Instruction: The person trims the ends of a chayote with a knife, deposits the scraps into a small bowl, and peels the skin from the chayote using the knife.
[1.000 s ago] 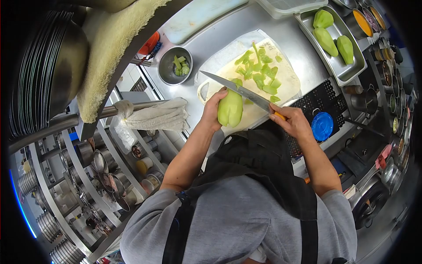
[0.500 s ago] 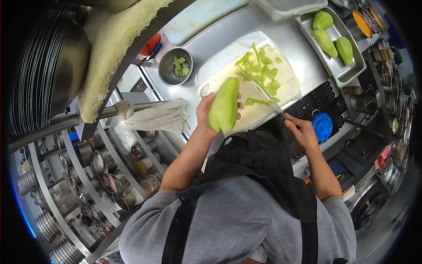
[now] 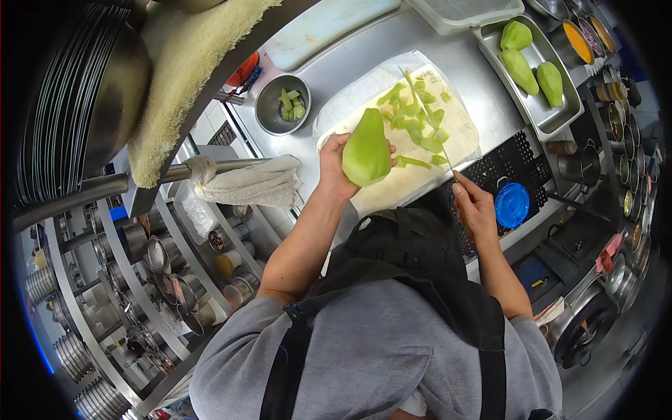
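Note:
My left hand (image 3: 336,168) is wrapped round a green papaya (image 3: 369,148), pale green, smooth and pear-shaped, with its narrow end pointing away from me. It is held above the near left part of a cream cutting board (image 3: 458,122). In my right hand (image 3: 476,206) is the handle of a knife (image 3: 428,119). The long thin blade reaches over the board, seen nearly edge-on, apart from the papaya. Under and around the blade lie many green peelings (image 3: 413,126). My right fingers hide most of the handle.
A metal bowl (image 3: 260,105) with green pieces stands left of the board. At the right, a steel tray (image 3: 483,38) holds 3 peeled green papayas (image 3: 519,71). A blue lid (image 3: 512,205) lies by my right hand on a black perforated mat (image 3: 493,164). A towel (image 3: 252,183) hangs at left.
My left hand has turned the papaya and moved it slightly right and away from me. The knife blade has swung right, to a steeper angle across the peelings.

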### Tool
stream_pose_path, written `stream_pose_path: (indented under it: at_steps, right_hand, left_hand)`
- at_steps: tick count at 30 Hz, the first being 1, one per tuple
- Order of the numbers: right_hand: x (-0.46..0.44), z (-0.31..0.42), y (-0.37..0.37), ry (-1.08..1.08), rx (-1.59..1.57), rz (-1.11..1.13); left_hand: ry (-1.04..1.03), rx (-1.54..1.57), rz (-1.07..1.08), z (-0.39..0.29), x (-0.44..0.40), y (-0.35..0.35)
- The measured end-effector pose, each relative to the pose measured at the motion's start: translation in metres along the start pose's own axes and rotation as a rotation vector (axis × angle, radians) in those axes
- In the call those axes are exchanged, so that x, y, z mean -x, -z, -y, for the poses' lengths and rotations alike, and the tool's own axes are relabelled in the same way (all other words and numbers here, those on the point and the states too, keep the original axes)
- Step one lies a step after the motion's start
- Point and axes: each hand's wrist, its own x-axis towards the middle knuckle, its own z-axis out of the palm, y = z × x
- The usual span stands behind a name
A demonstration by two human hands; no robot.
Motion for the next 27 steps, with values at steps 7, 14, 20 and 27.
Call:
stream_pose_path:
  at_steps: [7, 14, 20, 27]
  right_hand:
    - [-0.001, 0.030, -0.029, 0.656, 0.406, 0.104]
    - [0.001, 0.062, -0.061, 0.776, 0.617, 0.269]
    - [-0.002, 0.064, -0.063, 0.802, 0.603, 0.233]
    - [-0.006, 0.066, -0.062, 0.807, 0.610, 0.205]
  left_hand:
    - [-0.090, 0.135, -0.204, 0.007, -0.024, 0.007]
    - [-0.077, 0.097, 0.048, 0.013, -0.024, 0.006]
    - [-0.086, 0.219, -0.006, 0.017, -0.019, -0.003]
    - [-0.085, 0.273, -0.009, 0.018, -0.020, -0.003]
